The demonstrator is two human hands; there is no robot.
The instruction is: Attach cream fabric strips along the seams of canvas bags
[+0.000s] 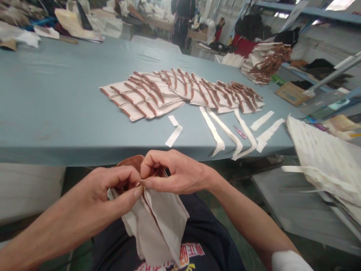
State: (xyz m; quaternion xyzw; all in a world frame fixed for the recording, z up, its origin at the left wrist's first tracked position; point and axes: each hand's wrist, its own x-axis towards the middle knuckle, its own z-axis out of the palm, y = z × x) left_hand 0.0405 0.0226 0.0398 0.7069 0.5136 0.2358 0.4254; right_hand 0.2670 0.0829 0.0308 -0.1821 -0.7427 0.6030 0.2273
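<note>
A cream fabric piece with brown edging (158,226) hangs down in front of my dark shirt. At its top edge, my left hand (118,184) pinches the brown trim between thumb and fingers. Close beside it, my right hand (172,171) grips the same edge, its thumb and forefinger almost touching the left thumb. A brown part (131,162) of the piece shows behind the hands. What lies right between the fingertips is partly hidden.
On the blue-green table (62,113) lies a fanned row of cream pieces with brown edges (169,88). Nearer are white strips (225,130) and a small purple tool (239,131). At right stand a cardboard box (291,94) and a stack of brown-edged pieces (267,62). A person (183,19) stands behind.
</note>
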